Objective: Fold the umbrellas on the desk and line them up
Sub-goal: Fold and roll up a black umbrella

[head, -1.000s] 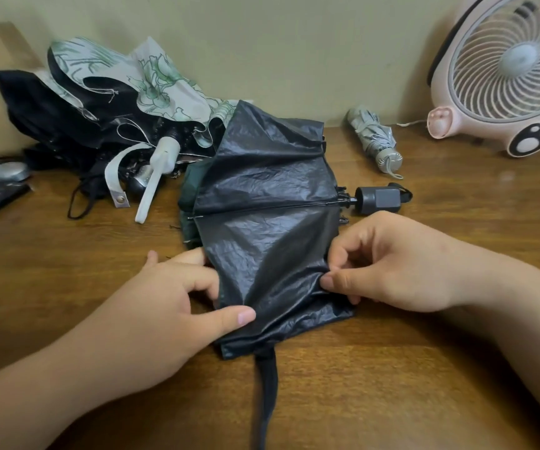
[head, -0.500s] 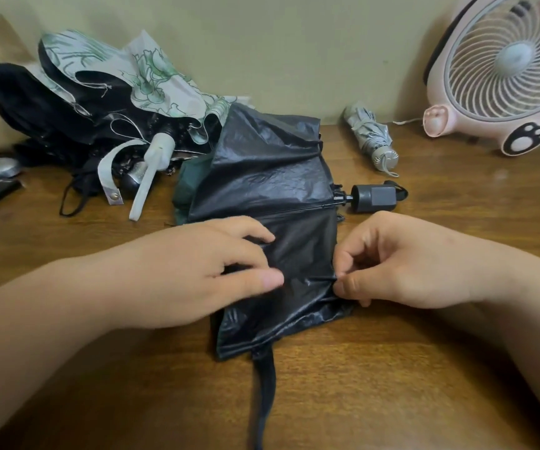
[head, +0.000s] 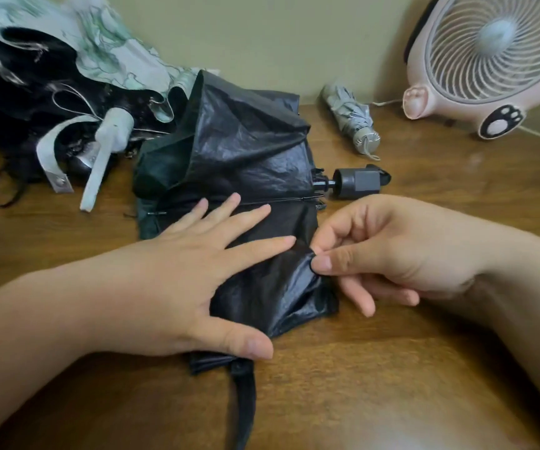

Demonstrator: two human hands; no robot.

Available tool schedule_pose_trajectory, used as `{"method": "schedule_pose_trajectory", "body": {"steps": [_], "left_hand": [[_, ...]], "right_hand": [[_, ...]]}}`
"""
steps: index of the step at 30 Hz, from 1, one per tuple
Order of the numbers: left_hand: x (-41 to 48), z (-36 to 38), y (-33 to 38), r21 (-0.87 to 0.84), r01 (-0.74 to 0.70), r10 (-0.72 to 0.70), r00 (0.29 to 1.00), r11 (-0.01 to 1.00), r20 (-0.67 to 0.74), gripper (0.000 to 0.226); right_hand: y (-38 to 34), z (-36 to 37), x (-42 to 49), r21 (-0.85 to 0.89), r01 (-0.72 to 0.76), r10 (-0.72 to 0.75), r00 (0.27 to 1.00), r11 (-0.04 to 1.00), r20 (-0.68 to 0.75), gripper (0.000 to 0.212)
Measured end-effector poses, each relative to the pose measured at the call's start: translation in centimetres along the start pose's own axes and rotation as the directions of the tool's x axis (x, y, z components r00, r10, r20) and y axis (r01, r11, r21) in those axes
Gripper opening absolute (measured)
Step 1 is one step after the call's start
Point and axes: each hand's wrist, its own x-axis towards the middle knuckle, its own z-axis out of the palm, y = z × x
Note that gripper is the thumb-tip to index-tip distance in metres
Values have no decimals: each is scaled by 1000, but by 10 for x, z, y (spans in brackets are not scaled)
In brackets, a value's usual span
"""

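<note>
A home desk (head: 392, 368) (wooden) with a pink paw-print fan (head: 489, 69).

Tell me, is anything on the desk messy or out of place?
Yes. The floral umbrella sprawls unfolded in a heap at the back left, its strap loose. The black umbrella is only half folded under both hands. Only the grey umbrella is rolled up neatly.

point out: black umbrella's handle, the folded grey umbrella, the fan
black umbrella's handle (head: 357, 183): head view, on the side of the dark grey grip.
folded grey umbrella (head: 348, 113): head view, on the wrapped canopy at mid-length.
fan (head: 497, 29): head view, on the hub at the centre of the grille.
</note>
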Motion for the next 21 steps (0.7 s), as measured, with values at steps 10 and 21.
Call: {"method": "schedule_pose_trajectory", "body": {"steps": [10,21], "left_hand": [[5,1,-3,-41,-68,65,997,997,-52,104],[3,0,7,-79,-32,26,996,996,-80,55]], "right_hand": [[1,2,0,-34,-104,106,990,994,91,21],[-6,-11,-11,-348,-115,130,991,930,20,5]]}}
